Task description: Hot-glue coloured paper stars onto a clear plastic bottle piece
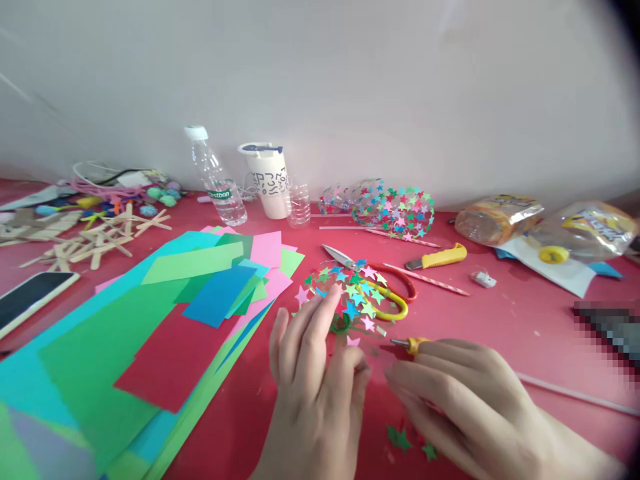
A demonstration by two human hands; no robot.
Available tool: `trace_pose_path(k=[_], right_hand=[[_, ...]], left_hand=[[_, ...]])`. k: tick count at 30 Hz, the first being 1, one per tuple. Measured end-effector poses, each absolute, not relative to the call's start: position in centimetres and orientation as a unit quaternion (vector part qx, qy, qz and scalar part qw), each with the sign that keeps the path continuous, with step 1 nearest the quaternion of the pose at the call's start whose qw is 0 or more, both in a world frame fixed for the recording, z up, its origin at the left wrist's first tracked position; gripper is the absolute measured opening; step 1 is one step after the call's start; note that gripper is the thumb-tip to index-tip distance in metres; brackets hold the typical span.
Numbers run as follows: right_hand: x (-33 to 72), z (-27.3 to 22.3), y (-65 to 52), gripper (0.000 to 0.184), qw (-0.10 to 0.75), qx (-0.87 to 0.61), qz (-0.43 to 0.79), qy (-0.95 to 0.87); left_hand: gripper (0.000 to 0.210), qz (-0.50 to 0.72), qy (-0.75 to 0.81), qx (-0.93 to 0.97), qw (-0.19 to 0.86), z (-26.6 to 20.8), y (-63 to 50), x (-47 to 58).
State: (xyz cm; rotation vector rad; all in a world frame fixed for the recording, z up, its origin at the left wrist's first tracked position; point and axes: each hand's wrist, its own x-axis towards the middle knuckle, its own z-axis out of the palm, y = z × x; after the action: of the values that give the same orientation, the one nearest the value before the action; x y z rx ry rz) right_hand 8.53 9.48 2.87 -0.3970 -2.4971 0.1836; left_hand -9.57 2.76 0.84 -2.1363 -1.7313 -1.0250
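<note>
My left hand is over the red table, thumb and forefinger pinched together, other fingers stretched forward. Whatever sits in that pinch is too small or hidden to make out. Just to the right, my right hand has its fingers pressed together, tips pointing at the left hand; their grip is hidden. Beyond the right knuckles a yellow tool with a metal tip shows in part. Colourful paper stars lie heaped past the left fingertips, partly over scissors with yellow and red handles. Green stars lie below the hands.
Coloured paper sheets cover the left, near a phone and wooden sticks. A water bottle, a white cup and a star-covered clear bottle line the back. A yellow cutter lies right of centre.
</note>
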Motion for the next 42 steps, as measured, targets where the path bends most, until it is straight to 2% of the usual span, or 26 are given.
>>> trace_pose_path(k=[4,11,20,26,29,31,34,42], right_hand=[[8.4,3.1,9.5,0.014,0.29,-0.151,0.072,-0.942],[8.4,3.3,9.6,0.017,0.285,-0.144,0.087,-0.944],[8.6,3.7,9.7,0.016,0.272,-0.145,0.051,-0.95],[8.6,4.4,11.1,0.014,0.233,-0.227,0.092,-0.941],[8.4,4.7,11.5,0.018,0.23,-0.263,0.118,-0.929],[8.2,4.8,11.7,0.018,0.233,-0.278,0.124,-0.924],[7.9,4.9,11.8,0.012,0.242,-0.302,0.13,-0.913],[7.1,4.2,11.9,0.01,0.271,-0.303,0.136,-0.903]], left_hand=[[0.014,-0.343,-0.583,-0.728,0.112,1.0,2.9,-9.8],[0.015,-0.343,-0.573,-0.738,0.098,1.6,3.4,-10.1],[0.014,-0.323,-0.586,-0.739,0.074,1.1,3.8,-10.8],[0.011,-0.357,-0.578,-0.732,0.054,1.1,4.0,-11.2],[0.011,-0.38,-0.564,-0.731,0.055,1.0,4.1,-11.5],[0.017,-0.406,-0.552,-0.726,0.047,0.8,4.1,-11.6],[0.029,-0.46,-0.539,-0.705,0.011,0.6,4.2,-11.8],[0.027,-0.638,-0.54,-0.506,-0.213,0.6,5.0,-13.5]])
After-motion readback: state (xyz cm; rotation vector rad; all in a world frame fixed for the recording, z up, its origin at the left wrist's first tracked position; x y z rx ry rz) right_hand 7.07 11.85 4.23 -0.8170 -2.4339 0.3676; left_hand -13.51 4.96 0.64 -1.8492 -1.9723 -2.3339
